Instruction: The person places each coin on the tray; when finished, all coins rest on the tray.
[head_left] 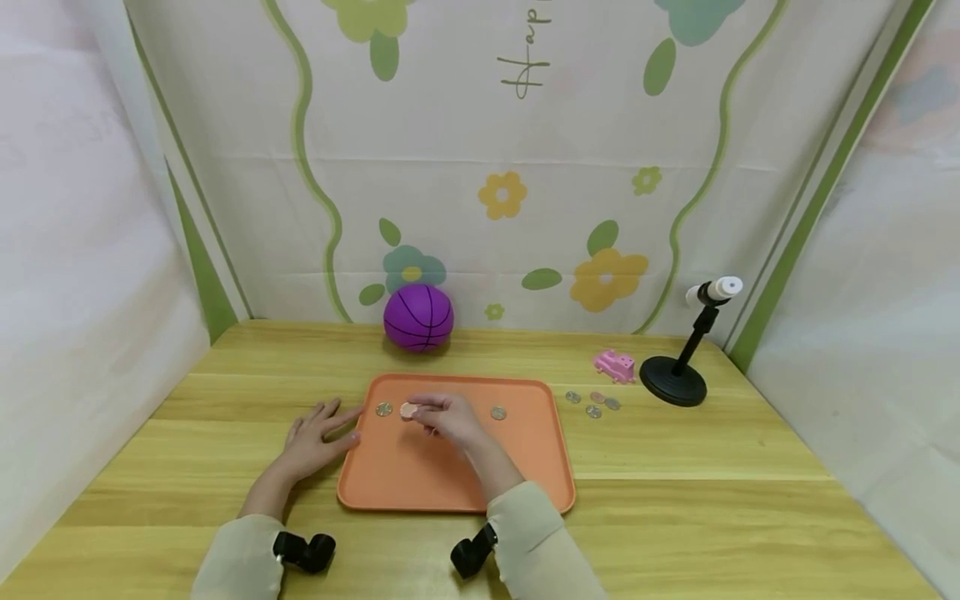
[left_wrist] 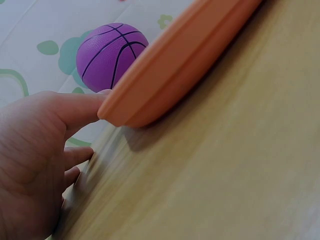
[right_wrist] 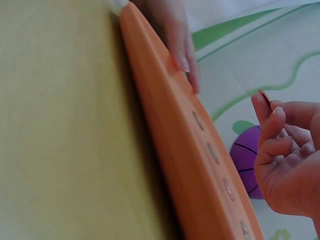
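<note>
Left grip is loose, just touching the left rim of my orange tray. Right grip is pinching a copper-colored coin above the tray, fingertips pointing left. From up here, it's just right of the leftmost tray coin. Purple ball sits behind.

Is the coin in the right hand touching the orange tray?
Apart. The right wrist view shows the coin, pinched in the right hand, clear of the orange tray, with patterned backdrop showing between them.
</note>
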